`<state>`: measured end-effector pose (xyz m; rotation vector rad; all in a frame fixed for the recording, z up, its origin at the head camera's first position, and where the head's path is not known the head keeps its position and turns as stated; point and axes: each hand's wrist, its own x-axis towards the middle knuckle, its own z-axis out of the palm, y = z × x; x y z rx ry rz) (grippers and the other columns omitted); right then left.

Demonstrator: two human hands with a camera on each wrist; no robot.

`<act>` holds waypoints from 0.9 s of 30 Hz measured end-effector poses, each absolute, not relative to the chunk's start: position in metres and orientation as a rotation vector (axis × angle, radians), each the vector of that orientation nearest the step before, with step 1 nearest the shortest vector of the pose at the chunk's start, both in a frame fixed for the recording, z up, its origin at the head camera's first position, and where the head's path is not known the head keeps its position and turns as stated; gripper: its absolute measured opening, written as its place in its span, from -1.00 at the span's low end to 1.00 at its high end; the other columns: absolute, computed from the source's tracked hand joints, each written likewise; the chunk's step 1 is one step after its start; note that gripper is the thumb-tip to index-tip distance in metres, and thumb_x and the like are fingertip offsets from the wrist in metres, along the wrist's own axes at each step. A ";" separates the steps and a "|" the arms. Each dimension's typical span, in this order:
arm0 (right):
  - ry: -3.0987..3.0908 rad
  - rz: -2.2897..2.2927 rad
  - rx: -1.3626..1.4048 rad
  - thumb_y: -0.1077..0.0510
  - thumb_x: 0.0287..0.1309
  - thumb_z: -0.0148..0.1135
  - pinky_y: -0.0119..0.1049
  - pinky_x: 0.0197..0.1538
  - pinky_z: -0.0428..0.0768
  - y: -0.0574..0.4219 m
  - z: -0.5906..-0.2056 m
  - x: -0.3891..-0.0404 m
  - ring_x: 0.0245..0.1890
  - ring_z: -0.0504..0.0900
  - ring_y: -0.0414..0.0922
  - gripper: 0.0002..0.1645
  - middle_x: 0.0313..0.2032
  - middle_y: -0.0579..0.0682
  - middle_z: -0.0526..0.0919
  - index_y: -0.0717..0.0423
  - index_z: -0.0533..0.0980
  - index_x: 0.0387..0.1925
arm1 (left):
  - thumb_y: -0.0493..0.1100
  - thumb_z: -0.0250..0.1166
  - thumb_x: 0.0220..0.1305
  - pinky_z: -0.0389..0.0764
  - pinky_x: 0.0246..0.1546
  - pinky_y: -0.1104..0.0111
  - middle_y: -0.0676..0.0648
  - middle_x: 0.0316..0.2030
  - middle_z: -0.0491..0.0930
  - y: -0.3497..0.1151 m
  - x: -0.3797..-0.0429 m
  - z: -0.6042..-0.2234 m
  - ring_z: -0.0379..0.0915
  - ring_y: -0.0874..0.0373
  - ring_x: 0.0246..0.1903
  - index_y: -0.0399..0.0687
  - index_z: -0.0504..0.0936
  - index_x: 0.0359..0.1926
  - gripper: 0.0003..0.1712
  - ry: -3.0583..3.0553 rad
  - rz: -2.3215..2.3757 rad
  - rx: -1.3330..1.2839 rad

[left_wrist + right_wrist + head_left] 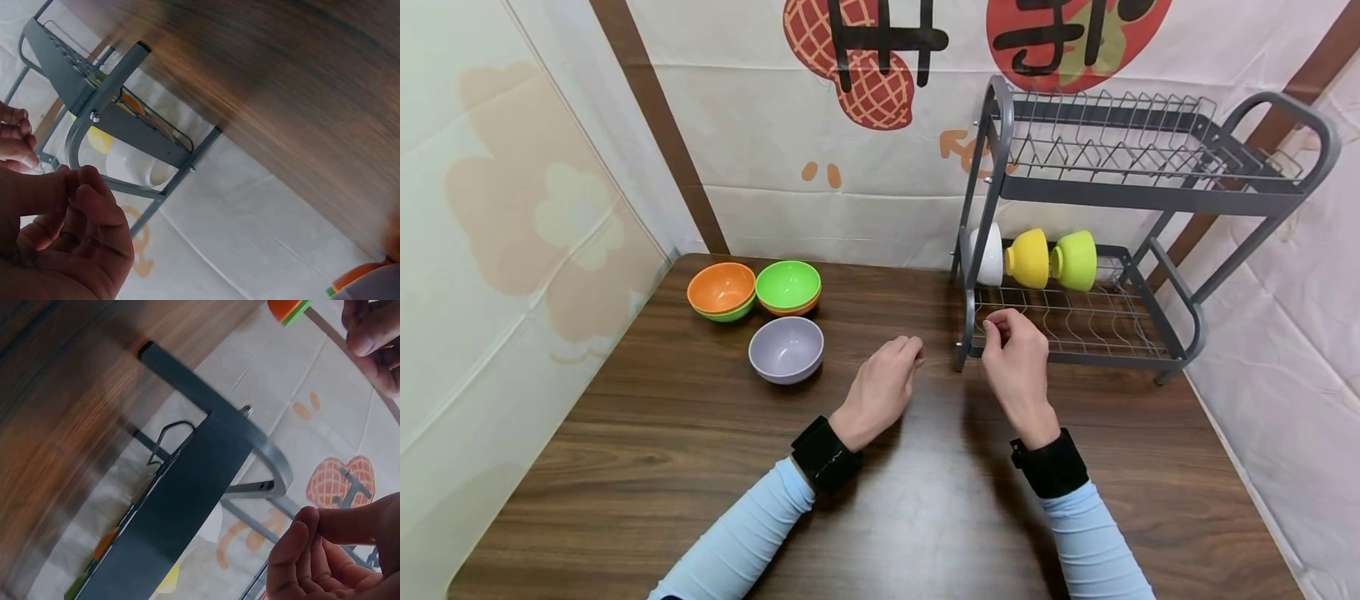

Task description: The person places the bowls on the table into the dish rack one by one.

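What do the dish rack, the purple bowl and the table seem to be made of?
Dish rack: likely painted metal, dark gray satin; thin wires, slim frame and bolt heads suggest it.
Purple bowl: perhaps plastic or glazed ceramic, smooth with soft sheen; the look leaves it open.
Table: wood or wood-look laminate, semi-gloss brown; streaked grain and a pale reflection show.

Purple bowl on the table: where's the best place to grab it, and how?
Probably pinch the purple bowl by its right rim, the left hand coming from the right: it stands mouth up, and the green bowl sits close behind.
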<state>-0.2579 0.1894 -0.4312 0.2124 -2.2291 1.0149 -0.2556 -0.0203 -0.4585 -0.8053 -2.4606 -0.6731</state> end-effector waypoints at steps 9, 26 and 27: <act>-2.220 1.044 0.350 0.36 0.42 0.27 -0.18 -0.31 0.56 0.160 -0.432 -0.253 -0.41 0.60 -0.05 -0.95 -0.33 0.11 0.69 0.29 0.64 -0.18 | -0.30 0.41 0.40 0.65 -0.25 0.16 -0.08 -0.26 0.58 -0.044 -0.256 -0.451 0.58 -0.01 -0.22 -0.14 0.64 -0.17 -0.92 -2.446 -0.649 -0.745; -2.319 0.882 0.701 0.31 0.37 0.35 -0.26 -0.27 0.64 0.067 -0.449 -0.240 -0.32 0.66 -0.13 -0.95 -0.27 0.00 0.68 0.15 0.66 -0.18 | -0.29 0.56 0.18 0.55 -0.12 -0.07 -0.22 -0.12 0.64 -0.147 -0.242 -0.465 0.56 -0.23 -0.08 -0.25 0.75 -0.07 -0.70 -2.575 -0.470 -0.372; -2.315 0.876 0.715 0.31 0.35 0.36 -0.26 -0.27 0.64 0.063 -0.450 -0.240 -0.32 0.66 -0.13 -0.95 -0.28 0.00 0.68 0.14 0.67 -0.19 | -0.28 0.58 0.17 0.55 -0.11 -0.07 -0.22 -0.12 0.64 -0.150 -0.240 -0.467 0.56 -0.24 -0.09 -0.25 0.75 -0.08 -0.70 -2.577 -0.461 -0.361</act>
